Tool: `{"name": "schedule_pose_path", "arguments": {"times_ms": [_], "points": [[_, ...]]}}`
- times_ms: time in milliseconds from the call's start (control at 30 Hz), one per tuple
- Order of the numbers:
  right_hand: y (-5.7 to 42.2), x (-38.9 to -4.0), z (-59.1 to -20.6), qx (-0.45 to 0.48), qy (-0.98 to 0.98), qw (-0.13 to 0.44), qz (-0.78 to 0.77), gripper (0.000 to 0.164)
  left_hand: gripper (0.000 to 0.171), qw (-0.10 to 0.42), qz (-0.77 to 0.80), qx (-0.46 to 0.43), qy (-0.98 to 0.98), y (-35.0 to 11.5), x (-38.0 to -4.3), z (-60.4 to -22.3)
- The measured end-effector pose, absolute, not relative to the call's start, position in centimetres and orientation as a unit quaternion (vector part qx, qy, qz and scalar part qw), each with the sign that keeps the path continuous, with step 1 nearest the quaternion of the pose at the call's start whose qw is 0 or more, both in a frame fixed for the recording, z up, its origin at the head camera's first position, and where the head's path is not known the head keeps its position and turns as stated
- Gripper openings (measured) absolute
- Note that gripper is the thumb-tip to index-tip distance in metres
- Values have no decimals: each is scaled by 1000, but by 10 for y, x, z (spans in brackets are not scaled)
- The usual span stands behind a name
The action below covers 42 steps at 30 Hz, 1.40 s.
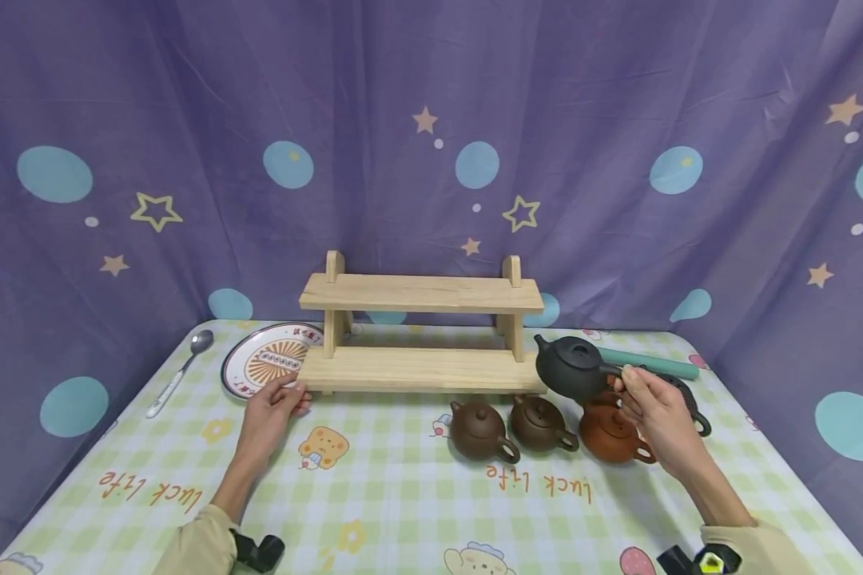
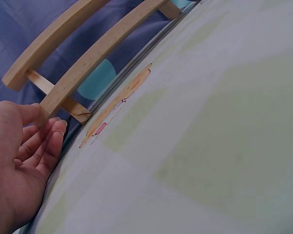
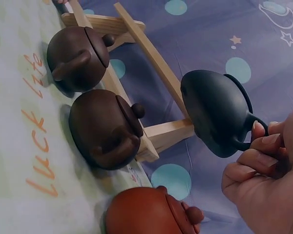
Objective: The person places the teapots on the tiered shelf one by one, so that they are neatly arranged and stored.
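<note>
My right hand (image 1: 654,411) pinches the handle of a black teapot (image 1: 574,367) and holds it in the air, close to the right end of a two-tier wooden shelf (image 1: 420,369). In the right wrist view the teapot's dark body (image 3: 217,112) hangs clear of the table. My left hand (image 1: 272,419) grips the left end of the lower board, thumb on it and fingers curled beneath, as the left wrist view shows. Two dark brown teapots (image 1: 480,431) (image 1: 539,423) stand in front of the shelf. An orange-brown teapot (image 1: 614,437) sits beside them, partly hidden by my right hand.
A patterned plate (image 1: 259,363) lies at the shelf's left, with a spoon (image 1: 181,374) farther left. Behind my right hand are a green cylinder (image 1: 654,363) and a mostly hidden black object (image 1: 699,415). A purple curtain (image 1: 403,48) hangs behind the table.
</note>
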State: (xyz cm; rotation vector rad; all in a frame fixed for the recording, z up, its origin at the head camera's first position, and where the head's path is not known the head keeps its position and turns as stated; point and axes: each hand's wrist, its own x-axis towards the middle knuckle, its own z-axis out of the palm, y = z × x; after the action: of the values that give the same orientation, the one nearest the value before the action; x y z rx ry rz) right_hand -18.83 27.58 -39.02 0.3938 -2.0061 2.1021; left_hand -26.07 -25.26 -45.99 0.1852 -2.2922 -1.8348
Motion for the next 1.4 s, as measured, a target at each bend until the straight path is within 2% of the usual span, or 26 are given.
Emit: {"name": "schedule_pose_path", "arguments": {"times_ms": [1100,1400], "points": [[231,-233,-384,141,-681,87,713,43,47,103,-627,55,-770,-254,-260,-460],[215,-242,-380,135,-662,87,732,39,47,102,-627,52,-770,-253,-259,-461]]}}
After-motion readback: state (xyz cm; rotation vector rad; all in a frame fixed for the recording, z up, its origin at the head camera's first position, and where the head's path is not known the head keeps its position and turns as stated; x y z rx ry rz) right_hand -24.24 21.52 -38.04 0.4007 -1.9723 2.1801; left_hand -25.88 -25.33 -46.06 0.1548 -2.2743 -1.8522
